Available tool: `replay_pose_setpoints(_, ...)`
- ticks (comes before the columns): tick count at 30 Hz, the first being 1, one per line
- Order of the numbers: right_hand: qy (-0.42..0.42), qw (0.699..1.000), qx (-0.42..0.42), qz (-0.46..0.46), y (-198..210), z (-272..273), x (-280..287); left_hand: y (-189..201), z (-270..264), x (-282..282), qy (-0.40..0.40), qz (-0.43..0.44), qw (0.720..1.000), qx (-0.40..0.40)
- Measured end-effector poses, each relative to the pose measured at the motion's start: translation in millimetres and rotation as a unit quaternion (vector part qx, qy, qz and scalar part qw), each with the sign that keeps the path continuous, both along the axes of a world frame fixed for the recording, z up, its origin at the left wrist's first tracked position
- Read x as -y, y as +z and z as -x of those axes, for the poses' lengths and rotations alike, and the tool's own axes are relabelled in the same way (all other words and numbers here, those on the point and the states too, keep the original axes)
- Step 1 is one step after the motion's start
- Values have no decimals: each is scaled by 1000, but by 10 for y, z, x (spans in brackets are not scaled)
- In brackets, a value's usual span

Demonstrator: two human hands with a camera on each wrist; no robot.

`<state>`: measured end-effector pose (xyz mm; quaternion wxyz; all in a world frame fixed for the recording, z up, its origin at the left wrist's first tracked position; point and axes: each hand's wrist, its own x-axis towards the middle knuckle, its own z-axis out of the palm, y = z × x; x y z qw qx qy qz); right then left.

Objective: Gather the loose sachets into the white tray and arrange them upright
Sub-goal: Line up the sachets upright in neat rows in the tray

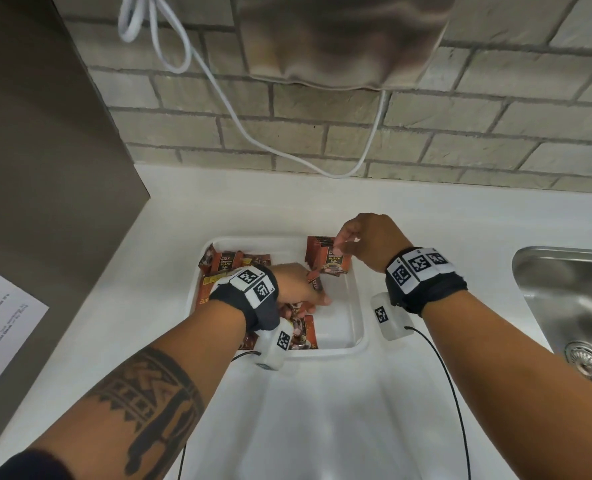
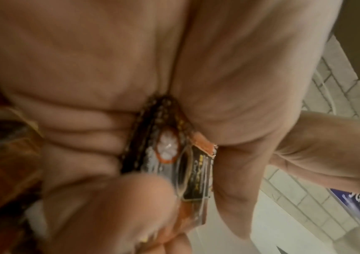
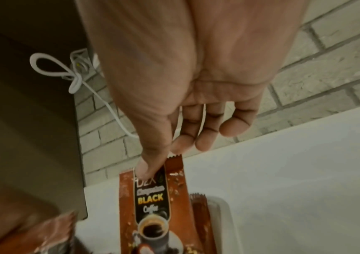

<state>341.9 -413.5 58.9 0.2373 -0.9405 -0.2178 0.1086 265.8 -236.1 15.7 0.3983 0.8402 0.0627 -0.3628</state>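
A white tray (image 1: 353,306) sits on the counter and holds several brown coffee sachets. My right hand (image 1: 344,242) pinches the top of upright sachets (image 1: 332,263) at the tray's far right corner; the right wrist view shows thumb and fingers (image 3: 146,170) on a sachet (image 3: 153,206) printed "BLACK Coffee". My left hand (image 1: 308,289) reaches into the tray's middle and grips a sachet (image 2: 187,171) between curled fingers and palm. More sachets (image 1: 228,263) lie flat along the tray's left side, and others (image 1: 305,332) lie under my left wrist.
A steel sink (image 1: 571,306) lies to the right of the tray. A dark cabinet panel (image 1: 45,168) stands at the left, with a printed sheet (image 1: 0,323) beside it. A white cable (image 1: 239,126) hangs along the brick wall behind.
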Motion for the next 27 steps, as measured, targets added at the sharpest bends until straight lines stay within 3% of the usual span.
replay_pose_setpoints(10,-6,994,30,100,-232,-78,-197,-195,-279,260,30,3,999,-13)
replay_pose_setpoints(27,-23,998,-19,52,-237,-84,-178,-197,-349,245,32,11,999,-22)
